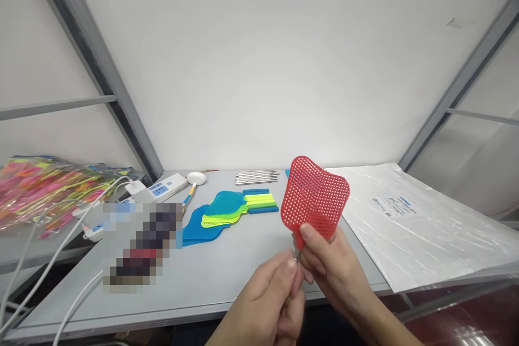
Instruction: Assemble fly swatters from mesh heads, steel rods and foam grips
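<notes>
- Honestly, the grip looks okay but fiddly: the left hand point(271, 289) pinches a thin metal rod point(297, 254), and the right hand point(334, 254) clasps the red mesh paddle point(315, 194) low down, thumb pressed on its base.
- With the hands as the middle of the dial, the red paddle sticks up between 12 and 1 o'clock, held clear of the grey table point(203, 275).
- Biggest worry imo: the rod's slim and shiny, so slick fingertips could let it slide or spin in that pinch.
- If the 2 hands push out of line, I'd guess the paddle's narrow base could bend or split.
- Can't tell how deep the rod sits, fingers block it. A loose seat could mean a wobbly paddle.
- Both hands are by the front edge, so a fumbled piece might hit the floor.
- Over at 10 o'clock the blue and yellow paddles point(229, 203) overlap; a careless swing of the left arm could scatter them.
- Spare metal rods point(256, 177) lie at 11, probably rollers if bumped.
- The white package point(389, 243) spreads toward 3, near the right forearm, so it might get snagged.
</notes>
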### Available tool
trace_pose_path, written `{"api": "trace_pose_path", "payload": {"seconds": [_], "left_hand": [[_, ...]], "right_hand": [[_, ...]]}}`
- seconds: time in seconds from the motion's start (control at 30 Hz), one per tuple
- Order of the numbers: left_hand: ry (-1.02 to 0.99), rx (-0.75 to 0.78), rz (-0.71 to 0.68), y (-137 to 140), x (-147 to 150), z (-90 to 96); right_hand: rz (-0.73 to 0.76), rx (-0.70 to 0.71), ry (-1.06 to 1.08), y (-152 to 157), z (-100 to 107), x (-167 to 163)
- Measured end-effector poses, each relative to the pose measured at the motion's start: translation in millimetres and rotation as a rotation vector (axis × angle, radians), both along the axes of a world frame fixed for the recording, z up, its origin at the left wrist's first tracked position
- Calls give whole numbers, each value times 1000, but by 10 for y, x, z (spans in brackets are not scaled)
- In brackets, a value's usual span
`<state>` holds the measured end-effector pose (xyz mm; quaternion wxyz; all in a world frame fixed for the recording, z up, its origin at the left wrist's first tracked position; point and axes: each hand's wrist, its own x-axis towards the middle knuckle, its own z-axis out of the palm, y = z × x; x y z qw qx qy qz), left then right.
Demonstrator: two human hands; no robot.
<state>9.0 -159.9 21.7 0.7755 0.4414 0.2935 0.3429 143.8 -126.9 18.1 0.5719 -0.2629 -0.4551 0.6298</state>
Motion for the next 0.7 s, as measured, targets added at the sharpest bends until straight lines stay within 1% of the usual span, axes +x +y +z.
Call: {"api": "trace_pose_path", "payload": {"seconds": [0.13, 0.2, 0.27, 0.37, 0.47, 0.53, 0.6, 0.7], "left_hand": [[151, 44, 46, 47, 26, 46], [243, 113, 85, 93, 37, 29], [312, 198, 132, 149, 49, -6], [410, 301, 178, 229, 74, -73], [529, 323, 220, 295, 108, -173], [567, 314, 254, 335, 124, -276], [553, 282, 280, 371, 127, -405], [452, 182, 286, 414, 110, -597]], "right_hand": [[-49, 9, -32, 57, -29, 4], [-64, -2, -35, 93, -51, 12], [-100, -16, -84, 129, -79, 29], [-194, -29, -290, 176, -123, 66], [-277, -60, -502, 230, -159, 94], [-268, -86, -596, 284, -187, 98], [-203, -101, -646, 354, -230, 85], [-92, -113, -622, 470, -330, 34]]}}
